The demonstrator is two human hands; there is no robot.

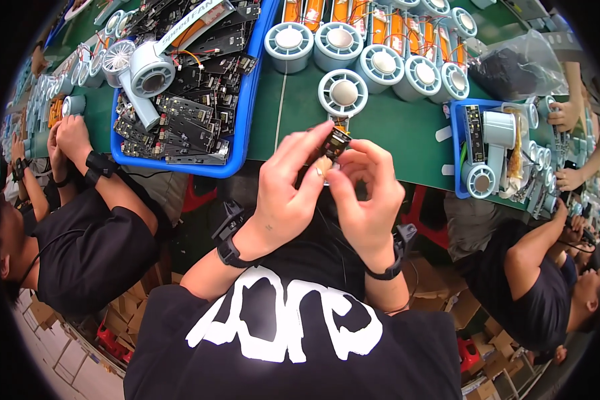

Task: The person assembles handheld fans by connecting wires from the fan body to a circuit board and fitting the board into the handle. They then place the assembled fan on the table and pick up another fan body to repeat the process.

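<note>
The left hand (290, 183) is pinching 1 small, black, rectangular circuit board (337, 141) just below 1 round, pale-blue plastic fan head (344, 93). The right hand (371, 193) is curling at the board's near end; whether it is gripping, I cannot tell. Fitting is apparently underway, probably calling next for careful alignment.

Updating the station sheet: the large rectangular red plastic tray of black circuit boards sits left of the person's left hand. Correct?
Colour's wrong: the head view shows a large rectangular blue plastic tray, not red. It does hold black circuit boards, left of the person's left hand.
</note>
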